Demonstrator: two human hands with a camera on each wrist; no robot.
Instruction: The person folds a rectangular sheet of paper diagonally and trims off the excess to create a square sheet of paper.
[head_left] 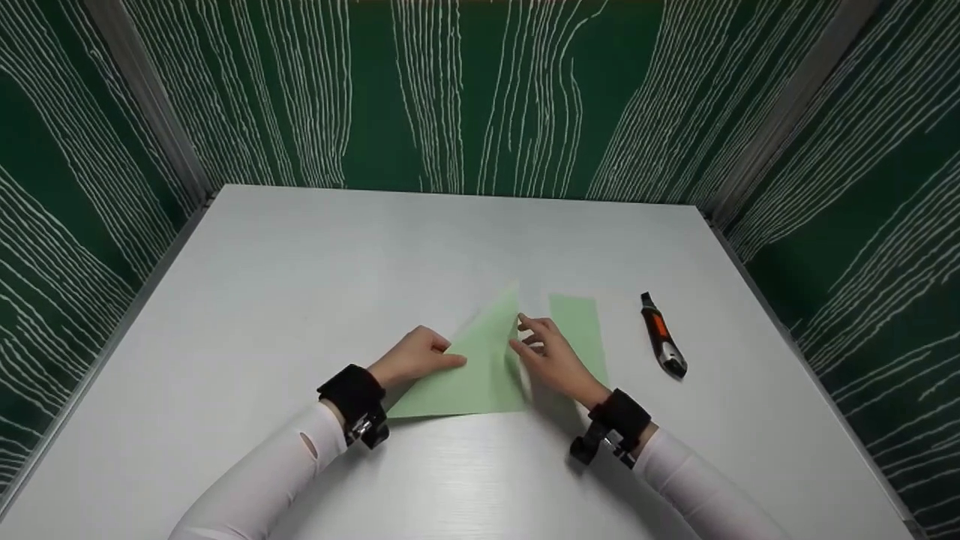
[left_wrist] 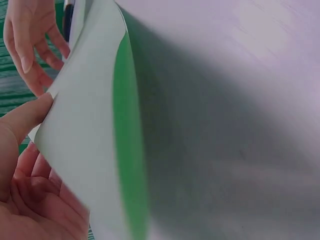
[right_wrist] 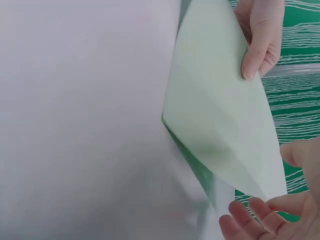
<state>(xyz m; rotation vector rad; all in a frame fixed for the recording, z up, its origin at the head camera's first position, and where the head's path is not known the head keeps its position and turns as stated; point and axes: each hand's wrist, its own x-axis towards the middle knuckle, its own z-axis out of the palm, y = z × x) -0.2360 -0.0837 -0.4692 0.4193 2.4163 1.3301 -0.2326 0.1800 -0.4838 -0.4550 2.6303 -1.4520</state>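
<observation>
A pale green sheet of paper [head_left: 480, 367], folded over into a triangle, is raised a little off the table. My left hand [head_left: 424, 352] pinches its slanted left edge, with the thumb on top and the other fingers beneath. Between the layers a darker green inner side [left_wrist: 125, 130] shows in the left wrist view. On the other side, my right hand [head_left: 551, 356] has its thumb and loosely bent fingers spread at the paper's right edge. In the right wrist view its index fingertip [right_wrist: 280, 202] is right at the pointed corner.
A narrow green paper strip [head_left: 577, 322] lies on the white table [head_left: 337, 255], partly behind my right hand. Farther right lies a black and orange utility knife [head_left: 663, 337]. Green walls with white wavy lines [head_left: 495, 97] enclose the table at the back and sides.
</observation>
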